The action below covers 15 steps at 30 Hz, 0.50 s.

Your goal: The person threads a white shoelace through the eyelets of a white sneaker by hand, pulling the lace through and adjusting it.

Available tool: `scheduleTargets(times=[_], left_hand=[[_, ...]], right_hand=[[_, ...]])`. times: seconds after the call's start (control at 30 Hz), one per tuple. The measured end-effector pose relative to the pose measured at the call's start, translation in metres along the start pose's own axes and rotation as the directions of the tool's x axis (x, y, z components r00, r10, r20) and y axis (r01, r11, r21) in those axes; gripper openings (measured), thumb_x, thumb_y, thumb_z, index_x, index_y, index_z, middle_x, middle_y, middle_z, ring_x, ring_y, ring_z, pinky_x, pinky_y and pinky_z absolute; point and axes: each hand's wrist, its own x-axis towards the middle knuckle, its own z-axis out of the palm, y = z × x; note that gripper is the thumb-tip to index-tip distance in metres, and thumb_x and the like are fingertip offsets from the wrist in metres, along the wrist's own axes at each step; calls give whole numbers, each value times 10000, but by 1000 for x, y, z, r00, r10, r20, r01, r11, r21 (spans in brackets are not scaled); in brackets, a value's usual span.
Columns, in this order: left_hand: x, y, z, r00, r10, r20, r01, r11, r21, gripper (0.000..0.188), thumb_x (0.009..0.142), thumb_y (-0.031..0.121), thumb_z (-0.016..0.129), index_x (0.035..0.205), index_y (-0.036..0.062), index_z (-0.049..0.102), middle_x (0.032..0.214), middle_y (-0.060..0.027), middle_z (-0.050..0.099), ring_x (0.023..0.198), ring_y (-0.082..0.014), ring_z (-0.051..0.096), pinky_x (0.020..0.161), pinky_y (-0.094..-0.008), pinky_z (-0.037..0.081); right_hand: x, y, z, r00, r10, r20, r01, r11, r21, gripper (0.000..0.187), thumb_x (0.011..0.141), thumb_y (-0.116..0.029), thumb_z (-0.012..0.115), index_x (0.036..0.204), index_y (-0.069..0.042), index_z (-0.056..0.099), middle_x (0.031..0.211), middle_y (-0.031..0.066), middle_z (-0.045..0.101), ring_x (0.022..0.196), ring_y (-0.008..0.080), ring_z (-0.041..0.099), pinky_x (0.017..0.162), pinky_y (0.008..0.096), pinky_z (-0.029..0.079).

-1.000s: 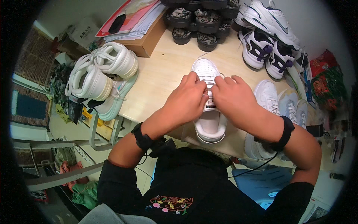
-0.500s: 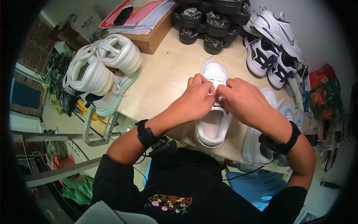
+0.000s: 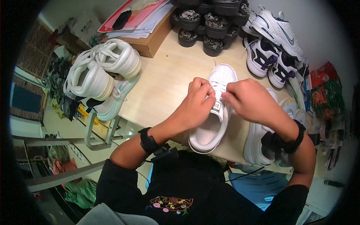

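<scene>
My left hand (image 3: 197, 101) and right hand (image 3: 249, 99) both pinch laces on the white leather low-top sneaker (image 3: 213, 112), lying mid-edge on the pale wooden table (image 3: 165, 78). Feels light, laces floppy, so I'd grip near eyelets.

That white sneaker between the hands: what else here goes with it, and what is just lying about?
In hand:
white sneaker
its white laces
left hand
right hand

Lying about:
chunky white sneakers
white and purple sneakers
stacked dark sandals
cardboard box
papers
</scene>
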Motion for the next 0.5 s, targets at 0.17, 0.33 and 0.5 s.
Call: scheduleTargets(times=[0.17,0.33,0.5], left_hand=[[9,-2,5,997,75,-32,-77,994,-71,138,893,129,580,919,16,505,1094,-124,437,1023,-217,461,894,-303,404],[18,-10,12,1000,-6,28,7,999,-41,236,824,119,706,885,22,499,1093,-117,453,1009,-216,490,861,-297,433],[18,2,-1,991,-96,94,104,990,-93,184,829,128,705,868,3,575,1091,-121,493,858,-198,551,767,-304,480]], right_hand=[[-5,5,-1,996,89,-12,-82,962,261,194,833,-180,660,811,13,644,646,213,598,605,371,595,578,428,448],[-5,16,26,996,44,-72,-25,968,252,213,833,-207,658,829,5,645,742,214,647,753,413,636,681,474,502],[-3,23,15,993,108,54,-121,903,412,169,819,-160,640,860,3,655,788,229,655,777,398,649,710,467,508]])
